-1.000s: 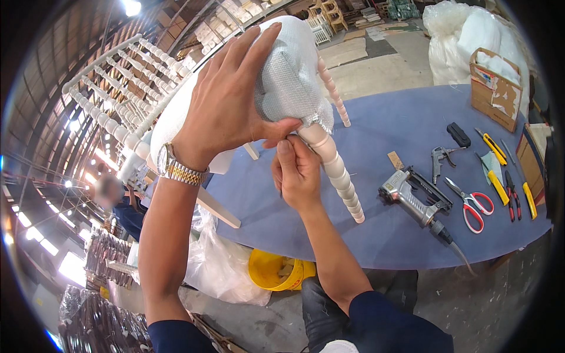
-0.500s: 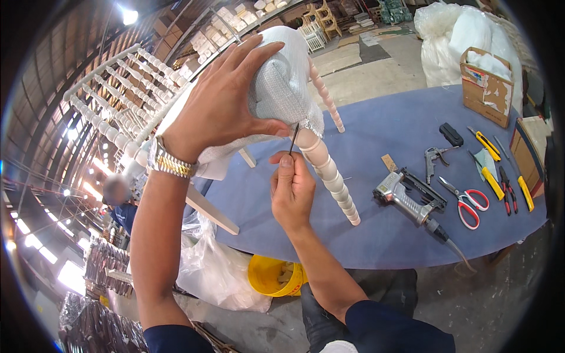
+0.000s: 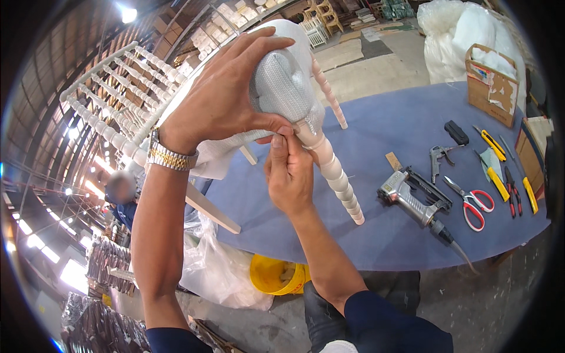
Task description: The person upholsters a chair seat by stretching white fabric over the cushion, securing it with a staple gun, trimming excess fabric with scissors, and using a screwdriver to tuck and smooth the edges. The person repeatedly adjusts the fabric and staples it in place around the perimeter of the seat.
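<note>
On the table point(image 3: 388, 132) stands the chair point(image 3: 297, 44). My left hand point(image 3: 220, 97) lies spread on its padded seat point(image 3: 279, 88), thumb and fingers wide apart. My right hand point(image 3: 290, 176) has its fingers pinched together beside the top of a leg point(image 3: 332, 167); I cannot tell what they grip. Scissors point(image 3: 474, 209) lie near the staple gun point(image 3: 415, 200).
</note>
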{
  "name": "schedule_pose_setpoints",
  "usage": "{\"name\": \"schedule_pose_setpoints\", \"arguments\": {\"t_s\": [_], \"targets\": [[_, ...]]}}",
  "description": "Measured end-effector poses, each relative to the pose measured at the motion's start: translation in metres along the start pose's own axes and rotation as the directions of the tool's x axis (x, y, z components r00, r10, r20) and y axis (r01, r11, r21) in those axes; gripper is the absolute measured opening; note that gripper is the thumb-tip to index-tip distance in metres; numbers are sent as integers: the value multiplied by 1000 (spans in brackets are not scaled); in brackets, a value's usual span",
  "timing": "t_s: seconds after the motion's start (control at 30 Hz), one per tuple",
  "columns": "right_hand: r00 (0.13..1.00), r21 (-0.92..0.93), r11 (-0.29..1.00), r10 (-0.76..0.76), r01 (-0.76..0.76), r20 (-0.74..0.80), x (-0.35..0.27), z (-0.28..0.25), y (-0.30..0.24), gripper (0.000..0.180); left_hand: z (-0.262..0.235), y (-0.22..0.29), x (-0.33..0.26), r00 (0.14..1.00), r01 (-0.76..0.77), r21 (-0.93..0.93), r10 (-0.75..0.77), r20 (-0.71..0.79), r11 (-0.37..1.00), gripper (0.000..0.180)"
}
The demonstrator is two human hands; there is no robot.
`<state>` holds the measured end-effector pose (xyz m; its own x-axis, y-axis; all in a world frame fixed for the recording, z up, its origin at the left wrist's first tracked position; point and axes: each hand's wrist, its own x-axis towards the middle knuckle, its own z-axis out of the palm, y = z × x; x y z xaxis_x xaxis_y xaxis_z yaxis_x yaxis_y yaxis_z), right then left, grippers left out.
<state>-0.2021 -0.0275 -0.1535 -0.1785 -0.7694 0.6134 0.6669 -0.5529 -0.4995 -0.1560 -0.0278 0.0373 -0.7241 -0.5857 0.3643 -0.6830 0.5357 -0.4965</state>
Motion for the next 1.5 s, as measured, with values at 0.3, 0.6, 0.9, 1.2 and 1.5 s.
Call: {"name": "schedule_pose_setpoints", "arguments": {"t_s": [0.3, 0.6, 0.9, 1.2, 1.5], "targets": [[995, -28, 996, 87, -88, -54, -31, 2, 19, 34, -8, -7, 6, 996, 46, -77, -39, 83, 996, 123], [999, -17, 1000, 15, -15, 37, -13, 1, 15, 35, -4, -14, -3, 998, 8, -15, -7, 61, 1000, 127], [989, -144, 989, 37, -17, 140, -15, -8, 14, 36, 13, 14, -5, 991, 23, 108, -8, -131, 994, 128], [983, -21, 995, 91, -96, -158, 5, -122, 0, 41, 50, -2, -137, 529, 603, -195, -571, -628, 773, 94], [903, -30, 911, 411, -411, 127, 9, -120, 27, 39, 142, -71, -193, -23, 703, -529, -728, -685, 475, 68]]}}
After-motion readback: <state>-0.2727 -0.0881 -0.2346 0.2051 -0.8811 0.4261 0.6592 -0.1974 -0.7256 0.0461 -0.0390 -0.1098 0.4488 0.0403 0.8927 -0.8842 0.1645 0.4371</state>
